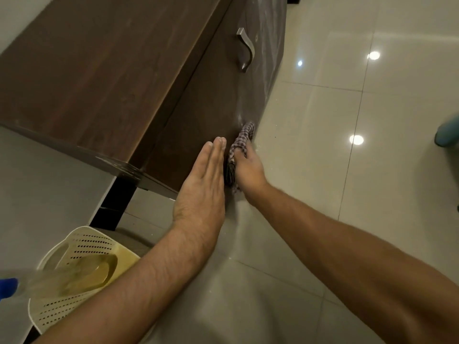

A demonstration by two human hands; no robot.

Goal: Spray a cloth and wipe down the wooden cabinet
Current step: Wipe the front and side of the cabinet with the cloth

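With the left hand (201, 192) flat and empty bracing the cabinet (198, 108) front, the right hand (248, 167), gripping the cloth (239, 145), should wipe firmly toward its bottom edge.

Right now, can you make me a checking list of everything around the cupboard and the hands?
Surface: dark wooden cabinet, pale streaks on its front, metal handle higher up.
Job's things: checked cloth pressed against the lower cabinet front; blurred bottle with blue cap at the picture's left edge.
Clutter: cream perforated basket on the floor.
Hands: left hand flat and open against the cabinet front; right hand gripping the cloth.
Cables: nothing seen.
Surroundings: glossy tiled floor reflecting ceiling lights; teal object at the right edge, unclear what.
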